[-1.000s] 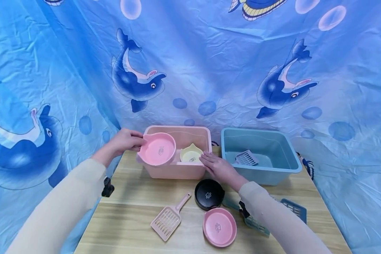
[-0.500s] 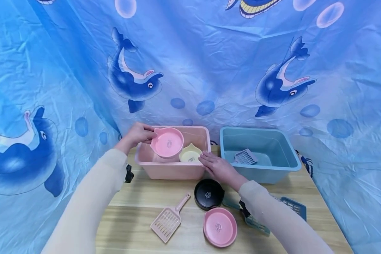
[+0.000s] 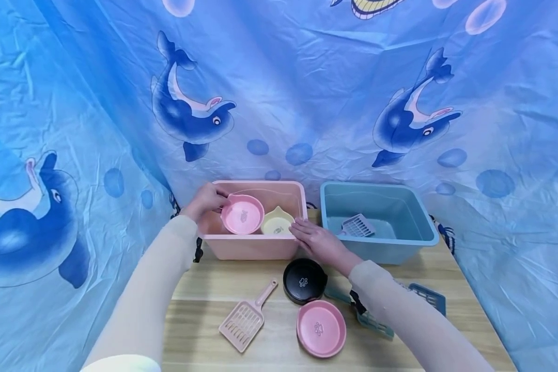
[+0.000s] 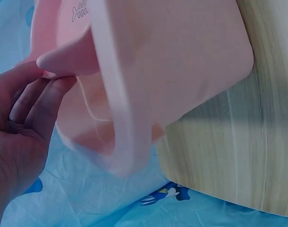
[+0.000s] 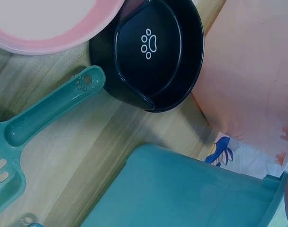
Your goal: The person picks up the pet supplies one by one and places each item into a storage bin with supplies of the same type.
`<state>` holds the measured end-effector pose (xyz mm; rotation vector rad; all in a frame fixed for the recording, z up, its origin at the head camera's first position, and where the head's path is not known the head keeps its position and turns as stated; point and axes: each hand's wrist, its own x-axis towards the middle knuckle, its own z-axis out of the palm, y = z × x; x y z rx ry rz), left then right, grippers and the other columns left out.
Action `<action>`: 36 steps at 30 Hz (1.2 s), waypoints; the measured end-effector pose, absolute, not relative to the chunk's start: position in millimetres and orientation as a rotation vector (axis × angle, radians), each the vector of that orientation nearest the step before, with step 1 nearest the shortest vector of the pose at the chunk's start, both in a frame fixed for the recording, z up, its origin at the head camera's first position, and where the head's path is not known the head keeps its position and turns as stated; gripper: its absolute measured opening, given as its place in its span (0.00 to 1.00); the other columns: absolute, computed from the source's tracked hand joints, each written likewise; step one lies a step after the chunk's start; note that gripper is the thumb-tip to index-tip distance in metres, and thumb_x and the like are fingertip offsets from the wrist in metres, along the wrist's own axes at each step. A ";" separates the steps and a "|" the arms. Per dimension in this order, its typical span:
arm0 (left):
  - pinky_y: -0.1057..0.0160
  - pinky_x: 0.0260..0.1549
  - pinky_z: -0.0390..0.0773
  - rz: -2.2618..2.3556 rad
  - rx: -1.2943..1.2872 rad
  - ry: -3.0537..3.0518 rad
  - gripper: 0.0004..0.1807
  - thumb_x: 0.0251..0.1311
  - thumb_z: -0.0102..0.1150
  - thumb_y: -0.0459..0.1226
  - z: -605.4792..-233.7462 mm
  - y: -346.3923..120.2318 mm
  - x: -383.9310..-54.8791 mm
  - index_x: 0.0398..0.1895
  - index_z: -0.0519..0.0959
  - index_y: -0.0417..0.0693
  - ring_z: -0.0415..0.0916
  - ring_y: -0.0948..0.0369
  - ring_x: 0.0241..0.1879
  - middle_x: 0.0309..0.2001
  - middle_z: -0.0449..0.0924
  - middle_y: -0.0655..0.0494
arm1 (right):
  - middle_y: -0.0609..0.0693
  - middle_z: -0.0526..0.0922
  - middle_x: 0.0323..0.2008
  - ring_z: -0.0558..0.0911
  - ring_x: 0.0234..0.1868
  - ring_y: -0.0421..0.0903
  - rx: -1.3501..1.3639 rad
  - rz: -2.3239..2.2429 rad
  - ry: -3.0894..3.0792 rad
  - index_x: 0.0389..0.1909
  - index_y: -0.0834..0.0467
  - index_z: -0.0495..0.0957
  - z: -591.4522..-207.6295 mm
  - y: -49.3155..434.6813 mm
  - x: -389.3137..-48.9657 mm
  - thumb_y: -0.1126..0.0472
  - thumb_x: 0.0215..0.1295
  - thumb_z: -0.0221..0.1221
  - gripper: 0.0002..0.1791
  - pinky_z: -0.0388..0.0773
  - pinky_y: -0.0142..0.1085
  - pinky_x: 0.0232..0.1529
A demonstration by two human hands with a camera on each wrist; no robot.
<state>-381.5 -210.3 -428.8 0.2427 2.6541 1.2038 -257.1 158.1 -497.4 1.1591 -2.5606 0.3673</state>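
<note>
My left hand [image 3: 206, 200] pinches the eared edge of a pink cat bowl [image 3: 243, 216] with a fish-bone print. The bowl hangs tilted within the left part of a pink litter box [image 3: 253, 249]. In the left wrist view, thumb and fingers meet at the bowl's pointed ear [image 4: 63, 59], behind the box's rim. A pale yellow cat bowl [image 3: 277, 223] sits inside the box, on the right. Beside it, my right hand [image 3: 320, 241] rests with extended fingers on the box's right front corner; the right wrist view catches only a sliver of that hand.
A blue-green litter box [image 3: 381, 249] holding a lilac scoop [image 3: 358, 225] stands to the right. In front lie a black bowl [image 3: 302, 283], a pink bowl [image 3: 321, 330], a pink scoop [image 3: 243, 323], a green scoop [image 5: 49, 111] and a dark blue scoop [image 3: 429, 297].
My left hand has carried the pink bowl rightward from over the litter box's left rim, then lower into the box. The right hand has stayed at the box's corner.
</note>
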 end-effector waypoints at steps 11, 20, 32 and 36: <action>0.65 0.29 0.88 0.943 0.314 2.724 0.15 0.68 0.63 0.27 -447.5 -200.3 -405.3 0.55 0.86 0.29 0.86 0.56 0.30 0.47 0.89 0.35 | 0.61 0.81 0.68 0.76 0.74 0.60 1.177 0.376 -2.554 0.69 0.65 0.79 -496.3 160.6 -258.8 0.64 0.75 0.66 0.24 0.73 0.53 0.75; 0.62 0.30 0.89 0.862 0.215 2.743 0.14 0.65 0.65 0.25 -459.3 -198.6 -414.1 0.53 0.87 0.30 0.86 0.51 0.33 0.47 0.88 0.35 | 0.61 0.81 0.69 0.74 0.76 0.58 1.172 0.385 -2.593 0.70 0.64 0.78 -495.4 157.9 -259.3 0.64 0.74 0.66 0.25 0.71 0.52 0.76; 0.65 0.23 0.79 0.757 0.207 2.765 0.09 0.61 0.66 0.23 -467.3 -192.9 -418.5 0.43 0.90 0.33 0.77 0.56 0.27 0.35 0.87 0.43 | 0.58 0.80 0.70 0.73 0.76 0.58 1.155 0.362 -2.620 0.71 0.62 0.78 -495.7 158.2 -259.0 0.60 0.78 0.63 0.25 0.71 0.51 0.76; 0.58 0.37 0.87 0.800 0.168 2.772 0.13 0.64 0.67 0.25 -461.4 -190.4 -418.0 0.51 0.88 0.33 0.81 0.50 0.39 0.46 0.88 0.39 | 0.58 0.80 0.71 0.73 0.77 0.57 1.137 0.358 -2.637 0.72 0.62 0.78 -495.8 159.0 -258.7 0.60 0.78 0.64 0.25 0.71 0.51 0.76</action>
